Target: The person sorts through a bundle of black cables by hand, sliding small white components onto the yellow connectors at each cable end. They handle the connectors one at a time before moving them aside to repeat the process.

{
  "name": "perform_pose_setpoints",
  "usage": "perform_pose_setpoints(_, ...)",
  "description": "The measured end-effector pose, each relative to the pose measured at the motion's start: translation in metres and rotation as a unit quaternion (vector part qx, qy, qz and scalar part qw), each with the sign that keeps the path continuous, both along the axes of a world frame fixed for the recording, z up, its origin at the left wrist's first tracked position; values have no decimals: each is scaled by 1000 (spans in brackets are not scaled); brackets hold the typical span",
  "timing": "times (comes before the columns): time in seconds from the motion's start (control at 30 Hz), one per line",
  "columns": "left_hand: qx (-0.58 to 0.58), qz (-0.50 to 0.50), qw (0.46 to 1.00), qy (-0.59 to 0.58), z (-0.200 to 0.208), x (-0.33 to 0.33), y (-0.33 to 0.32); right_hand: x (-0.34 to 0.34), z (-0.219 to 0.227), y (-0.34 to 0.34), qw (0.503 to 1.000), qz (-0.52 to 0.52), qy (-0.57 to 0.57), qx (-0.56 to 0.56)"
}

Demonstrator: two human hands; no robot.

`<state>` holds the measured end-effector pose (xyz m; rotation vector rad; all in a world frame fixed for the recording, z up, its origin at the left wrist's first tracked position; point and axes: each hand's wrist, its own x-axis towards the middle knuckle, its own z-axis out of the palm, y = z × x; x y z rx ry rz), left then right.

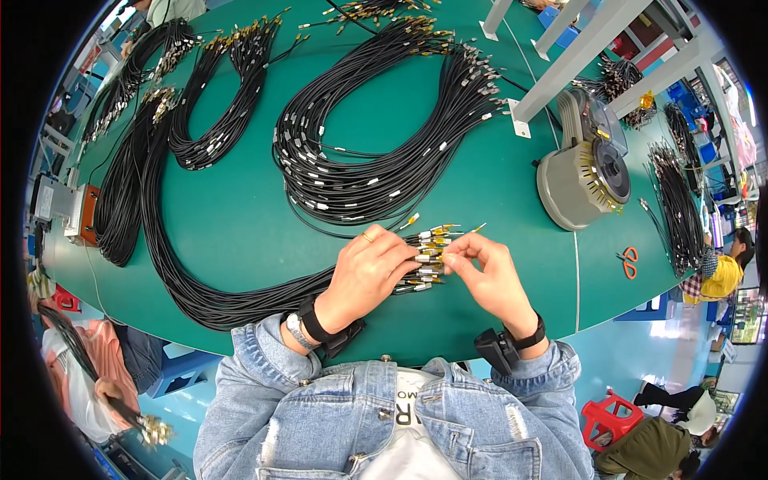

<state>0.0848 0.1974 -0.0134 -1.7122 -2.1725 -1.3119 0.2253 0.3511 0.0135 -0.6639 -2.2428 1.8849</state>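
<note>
Hands at frame centre: left hand (370,272) clamps the cable bundle (240,300), right hand (488,276) fingers pinching one gold connector (436,258), heaps more cable coils (376,136) waiting on the green table (240,216).

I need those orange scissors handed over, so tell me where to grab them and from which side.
Take the scissors by the orange handle loops, probably from the person's right. They lie flat on the green table near its right edge, past the right hand, apart from the grey tape dispenser. The blades are too small to make out; keep fingers on the loops.
</note>
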Motion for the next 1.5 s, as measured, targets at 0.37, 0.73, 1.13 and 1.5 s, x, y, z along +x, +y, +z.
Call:
perform_pose_setpoints(0.37, 39, -45, 997, -46, -7, 10, -3, 10, 2, 3, 976, 9, -42, -214)
perform_pose_setpoints(0.73, -49, -91, 958, -268, 6, 12, -5, 13, 5, -2, 971, 1, -44, -234)
perform_pose_setpoints(1.13, 24, -54, 992, -114, -1, 21, -2, 14, 1, -6, 965, -14, -41, -260)
perform_pose_setpoints(1.5, 12, -74, 986, -150, -4, 26, -2, 15, 3, -5, 976, -5, -64, -206)
